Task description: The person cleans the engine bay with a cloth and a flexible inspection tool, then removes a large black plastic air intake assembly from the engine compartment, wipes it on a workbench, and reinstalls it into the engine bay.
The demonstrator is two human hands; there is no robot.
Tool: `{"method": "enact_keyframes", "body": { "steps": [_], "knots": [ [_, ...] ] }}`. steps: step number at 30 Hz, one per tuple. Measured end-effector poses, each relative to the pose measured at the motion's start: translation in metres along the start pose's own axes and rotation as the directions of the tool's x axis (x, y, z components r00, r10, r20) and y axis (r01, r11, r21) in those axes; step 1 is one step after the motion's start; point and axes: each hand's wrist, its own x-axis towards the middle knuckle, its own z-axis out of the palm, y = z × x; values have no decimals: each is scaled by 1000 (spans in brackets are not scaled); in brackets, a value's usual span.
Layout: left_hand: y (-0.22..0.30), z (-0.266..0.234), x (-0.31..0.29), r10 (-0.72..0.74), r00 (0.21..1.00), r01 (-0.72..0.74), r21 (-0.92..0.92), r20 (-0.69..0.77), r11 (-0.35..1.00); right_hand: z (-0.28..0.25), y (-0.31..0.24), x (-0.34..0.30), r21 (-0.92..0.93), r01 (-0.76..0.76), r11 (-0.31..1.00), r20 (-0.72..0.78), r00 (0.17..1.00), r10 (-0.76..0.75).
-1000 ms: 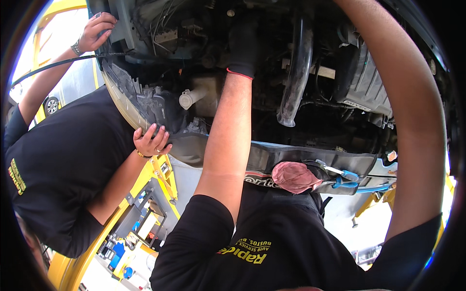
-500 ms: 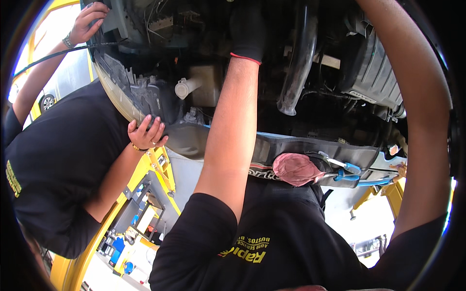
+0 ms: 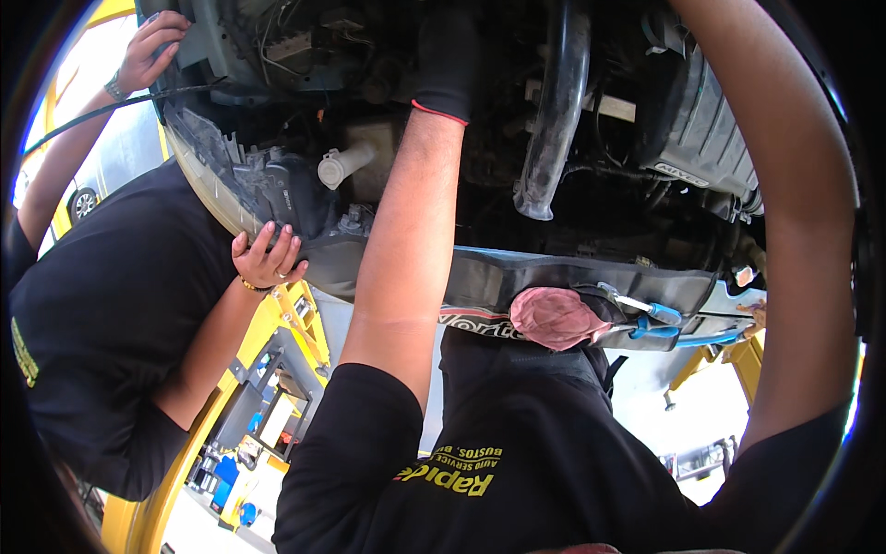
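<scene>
My left hand, in a black glove with a red cuff edge, reaches deep into a car's engine bay. Its fingers are lost in the dark, so what they touch does not show. Just right of it runs a shiny black curved pipe. A pale capped filler neck sticks up to the left of my forearm. My right arm arches up along the right side, and its hand lies beyond the top edge. Under that arm sits a grey ribbed plastic housing.
A dark fender cover lies over the car's near edge, with a pink cloth and blue-handled tools on it. At left, a co-worker's hand touches the headlight; their other hand is higher. Yellow lift parts stand behind.
The view has shifted slightly, moving the scene a little left in the picture. My left forearm has moved somewhat further left than the engine parts. The co-worker's hands stay at the headlight and above it.
</scene>
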Motion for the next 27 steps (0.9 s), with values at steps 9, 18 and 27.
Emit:
{"method": "enact_keyframes", "body": {
  "steps": [9,18,27],
  "knots": [
    [21,14,-15,-38,990,54,113,-133,992,2,3,2,40,3,999,-34,999,-1],
    [51,-33,-15,-353,916,317,-194,-191,928,6,13,-8,149,-27,988,-69,997,38],
    [25,-14,-23,-134,987,125,97,92,987,2,17,-26,536,-11,844,-72,996,59]
  ]
}}
